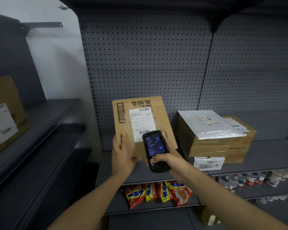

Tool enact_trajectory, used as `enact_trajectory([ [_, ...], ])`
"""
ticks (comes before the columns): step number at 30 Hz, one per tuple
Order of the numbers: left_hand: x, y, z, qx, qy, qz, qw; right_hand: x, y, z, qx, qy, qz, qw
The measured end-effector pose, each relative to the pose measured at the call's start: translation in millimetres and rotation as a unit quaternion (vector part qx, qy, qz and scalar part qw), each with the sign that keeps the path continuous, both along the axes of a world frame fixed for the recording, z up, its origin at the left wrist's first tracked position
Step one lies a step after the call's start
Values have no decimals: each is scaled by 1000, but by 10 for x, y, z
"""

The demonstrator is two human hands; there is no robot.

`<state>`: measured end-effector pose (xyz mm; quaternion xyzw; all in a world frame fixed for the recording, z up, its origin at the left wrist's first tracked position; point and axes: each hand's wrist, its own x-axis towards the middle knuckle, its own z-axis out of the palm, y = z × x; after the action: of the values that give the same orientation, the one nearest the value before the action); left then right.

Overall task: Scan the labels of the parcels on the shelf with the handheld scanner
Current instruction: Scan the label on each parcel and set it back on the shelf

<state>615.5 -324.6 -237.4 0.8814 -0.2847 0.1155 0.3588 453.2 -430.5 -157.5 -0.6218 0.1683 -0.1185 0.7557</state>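
Hidden: scanner (155,151) covers the lower right of the label (142,124); screen text too small to read.
Cut off: 1 brown carton (6,113) at left edge, blurred.
Parcel in hand: 1 cardboard box (140,117), tilted up on the shelf (269,156) against the pegboard (148,55).
Left hand (122,156): fingers wrapped on the box's lower left corner.
Right hand (169,157): curled round the scanner, held just before the label.
Stack at right: about 3 brown boxes (223,146), 1 white mailer (208,123) on top, 1 white box (209,163) below.
Lower shelf: 4 snack bags (158,192); cans (249,179) blurred, count unclear.
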Motion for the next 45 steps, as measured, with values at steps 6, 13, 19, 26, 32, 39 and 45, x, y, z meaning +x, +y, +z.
enact_trajectory([
  [6, 48, -51, -124, 22, 36, -33, 999, 44, -139, -169, -48, 26, -64, 996],
  [13, 122, -288, -278, 75, 70, -63, 993, 88, -350, -433, -39, 63, -109, 991],
  [19, 210, -626, -429, 102, 103, -89, 985, 158, -716, -637, -48, 92, -131, 986],
  [26, 346, -1139, -644, 133, 144, -89, 977, 387, -1364, -878, -83, 119, -130, 981],
  [32, 462, -1519, -839, 153, 175, -96, 968, 515, -1901, -1086, -57, 134, -96, 985],
  [39, 471, -1778, -923, 184, 202, -85, 958, 630, -2263, -1260, -57, 159, -64, 984],
  [45, 626, -1871, -991, 186, 218, -79, 955, 776, -2347, -1305, -45, 187, -70, 979],
])
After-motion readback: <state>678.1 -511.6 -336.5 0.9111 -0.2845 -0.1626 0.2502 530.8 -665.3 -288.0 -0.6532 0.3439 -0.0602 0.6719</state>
